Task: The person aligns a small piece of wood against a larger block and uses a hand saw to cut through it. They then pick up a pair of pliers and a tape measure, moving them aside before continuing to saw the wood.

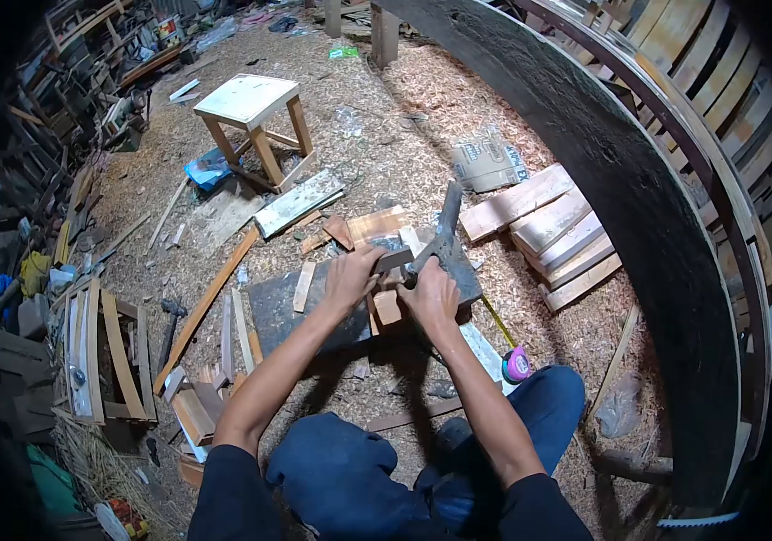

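From my remote head view, both hands are seen at the centre of the frame, over a low dark counter (pixel 276 309). I read the left hand (pixel 347 281) as clamped, fingers and thumb together on a small flat piece (pixel 394 260), which lies between the two hands. The right hand (pixel 436 292) is curled against a dark angular tool (pixel 445 236); its inner fingers are hidden, so I cannot tell whether that grip is clamped. Just below and between the hands I note a wooden block (pixel 387 307). Right of centre, planks (pixel 546 225) lie stacked on the shavings-strewn floor (pixel 422 99). In the upper left stands a white-topped stool (pixel 249 99); at lower right of centre, near the person's knee, rests a pink tape measure (pixel 516 365), its yellow blade (pixel 496 319) extending toward the counter.
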